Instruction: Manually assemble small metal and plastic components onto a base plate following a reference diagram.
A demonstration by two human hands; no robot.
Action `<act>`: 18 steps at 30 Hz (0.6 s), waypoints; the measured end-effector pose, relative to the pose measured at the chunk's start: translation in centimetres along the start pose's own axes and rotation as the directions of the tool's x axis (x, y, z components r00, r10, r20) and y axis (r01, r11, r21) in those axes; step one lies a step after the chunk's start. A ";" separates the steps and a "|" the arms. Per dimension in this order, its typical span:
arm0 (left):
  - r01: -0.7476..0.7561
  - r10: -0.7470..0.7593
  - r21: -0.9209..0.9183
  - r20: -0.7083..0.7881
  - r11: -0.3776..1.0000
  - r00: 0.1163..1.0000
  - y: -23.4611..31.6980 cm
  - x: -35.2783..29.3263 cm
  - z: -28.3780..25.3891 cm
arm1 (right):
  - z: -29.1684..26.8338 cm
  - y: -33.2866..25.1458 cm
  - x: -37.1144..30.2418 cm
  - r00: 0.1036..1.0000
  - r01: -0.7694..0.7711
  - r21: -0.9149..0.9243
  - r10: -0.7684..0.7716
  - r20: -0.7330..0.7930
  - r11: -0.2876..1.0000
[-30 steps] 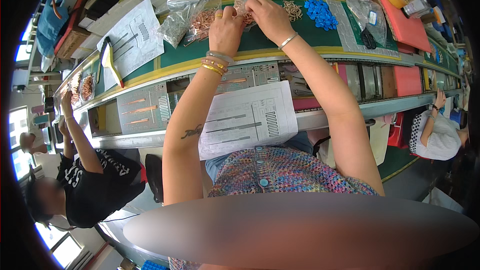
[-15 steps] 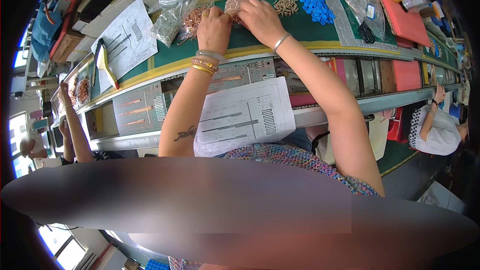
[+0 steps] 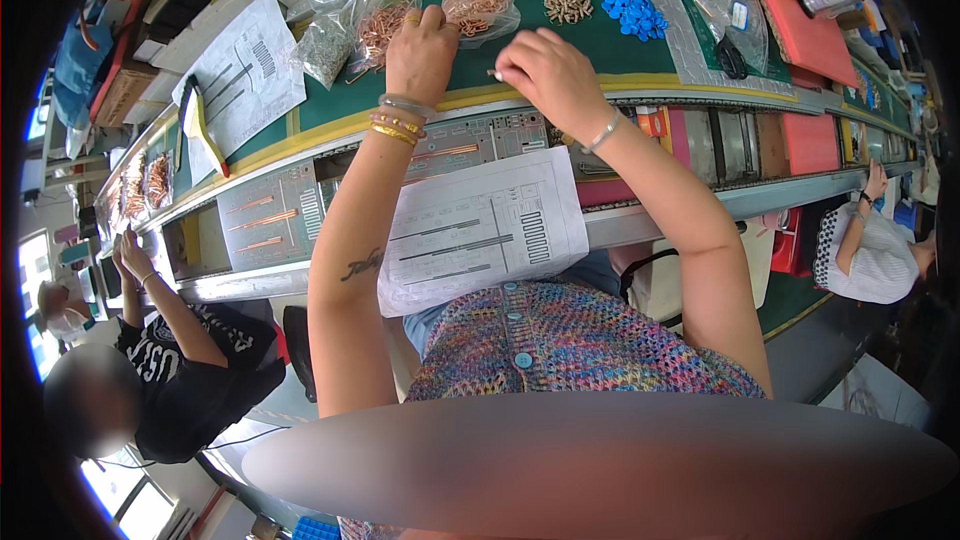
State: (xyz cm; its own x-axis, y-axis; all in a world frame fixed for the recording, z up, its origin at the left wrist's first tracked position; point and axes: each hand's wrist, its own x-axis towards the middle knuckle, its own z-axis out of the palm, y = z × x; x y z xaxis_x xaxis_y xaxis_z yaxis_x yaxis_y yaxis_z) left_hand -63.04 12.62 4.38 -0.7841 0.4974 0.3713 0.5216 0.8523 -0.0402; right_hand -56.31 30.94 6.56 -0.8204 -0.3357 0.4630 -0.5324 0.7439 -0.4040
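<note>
1. Closest to me: a multicoloured knit top [image 3: 570,355] with blue buttons down the front. Just past it, a printed diagram sheet [image 3: 470,230] lies tilted across the near metal rail [image 3: 640,232].
2. Next up, in the channel behind that rail, there's a grey panel [image 3: 268,223] with copper strips lying on it, left of the sheet. A similar panel [image 3: 485,145] sits partly under the sheet.
3. Right hand [image 3: 552,78] is over the green bench top [image 3: 640,62], clear of the bags. Thumb and fingers are pinched together on a small piece [image 3: 491,72], with just the tip poking out. Way too tiny for me to say what it is.
4. Left hand [image 3: 420,60] is a bit farther out, fingers curled, right between two clear bags of copper bits: the left copper bag [image 3: 380,32] and the right copper bag [image 3: 478,5]. Can't tell if those fingers are clamped on anything, the back of the hand hides it.
5. Around the same depth, a bag of silvery bits [image 3: 325,52] leans next to the left copper bag.
6. Farther back, right of the bags: a loose pile of tan pins [image 3: 568,3], then a heap of blue pieces [image 3: 632,8] beside it.
</note>
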 end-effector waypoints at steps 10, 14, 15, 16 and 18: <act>0.185 -0.208 -0.743 0.064 0.643 0.976 2.6 -4.9 -4.3 | -0.4 -0.5 -5.0 0.989 0.016 -0.006 -0.015 0.149 1.000; 0.286 -0.233 -0.903 0.218 0.320 0.948 3.1 -7.2 -3.8 | -0.2 -0.5 -4.9 0.984 0.055 -0.069 -0.042 0.170 0.996; 0.337 -0.244 -0.902 0.274 0.272 0.930 3.1 -7.6 -3.6 | -0.2 -0.5 -4.9 0.984 0.054 -0.071 -0.041 0.171 0.996; 0.388 -0.255 -0.894 0.331 0.223 0.909 3.2 -8.0 -3.4 | -0.1 -0.6 -4.9 0.985 0.087 -0.094 -0.071 0.159 0.992; 0.400 -0.242 -0.904 0.358 0.152 0.902 3.4 -8.5 -2.8 | -0.4 -0.7 -4.9 0.984 0.120 -0.119 -0.102 0.149 0.986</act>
State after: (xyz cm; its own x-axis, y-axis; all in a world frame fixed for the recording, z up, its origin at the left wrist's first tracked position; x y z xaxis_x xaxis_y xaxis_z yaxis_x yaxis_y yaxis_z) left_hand -53.65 10.88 3.67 -0.9538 0.3001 0.0126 0.0701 0.1816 0.9809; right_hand -51.88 32.28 4.89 -0.7838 -0.4920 0.3791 -0.5984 0.7616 -0.2487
